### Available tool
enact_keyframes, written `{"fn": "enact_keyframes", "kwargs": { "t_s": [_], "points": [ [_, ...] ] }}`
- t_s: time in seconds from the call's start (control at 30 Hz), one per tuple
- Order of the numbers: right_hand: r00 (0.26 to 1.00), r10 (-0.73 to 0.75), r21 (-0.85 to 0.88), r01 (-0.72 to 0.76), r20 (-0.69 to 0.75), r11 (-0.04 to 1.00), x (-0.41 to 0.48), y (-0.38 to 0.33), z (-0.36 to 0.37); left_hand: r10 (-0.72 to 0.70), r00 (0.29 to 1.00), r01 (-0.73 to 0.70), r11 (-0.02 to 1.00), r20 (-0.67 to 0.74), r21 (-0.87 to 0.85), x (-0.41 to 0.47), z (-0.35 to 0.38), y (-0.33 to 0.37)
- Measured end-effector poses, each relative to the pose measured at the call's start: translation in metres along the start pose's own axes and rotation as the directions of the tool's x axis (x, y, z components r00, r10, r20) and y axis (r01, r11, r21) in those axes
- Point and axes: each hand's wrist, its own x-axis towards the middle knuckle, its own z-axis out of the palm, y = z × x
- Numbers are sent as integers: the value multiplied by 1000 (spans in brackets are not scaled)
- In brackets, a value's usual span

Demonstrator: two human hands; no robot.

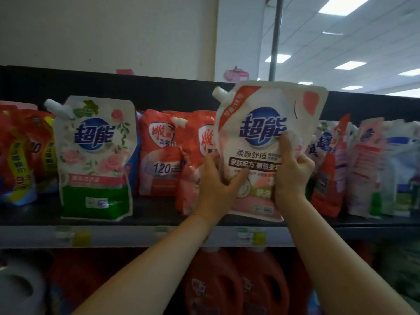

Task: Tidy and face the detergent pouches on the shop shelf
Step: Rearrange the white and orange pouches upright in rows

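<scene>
Red pouches (159, 153) just behind white pouch (261, 103)

Red jugs (213, 292) on the lower tier, yellow price labels (259, 238), grey pole (276, 37), ceiling light panels (341, 5)

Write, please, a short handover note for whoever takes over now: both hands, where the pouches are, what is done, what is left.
Left hand and right hand: both grip the white-and-pink pouch, label forward, slightly tilted, its bottom at the front edge of the shelf.
Done: the rose-print pouch stands upright, facing front.
To do: set the held pouch straight; the red pouches between the two and the pouches on the right lean and overlap.
</scene>
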Motion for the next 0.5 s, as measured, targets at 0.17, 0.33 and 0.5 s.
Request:
{"fn": "enact_keyframes", "kwargs": {
  "t_s": [0.17, 0.33, 0.5],
  "points": [
    [987, -159, -412, 142, -8, 900, 33, 38, -16, 21, 997, -7, 986, -80, 165, 7, 36, -33],
    [972, -145, -816, 234, 184, 528, 42, 59, -39, 201, 979, -165, 773, 10, 613, 10, 39, -59],
    [729, -81, -722, 684, 680, 102, 11, 70, -57, 222, 972, -201, 617, 76, 761, 22, 30, -72]
  ]
}}
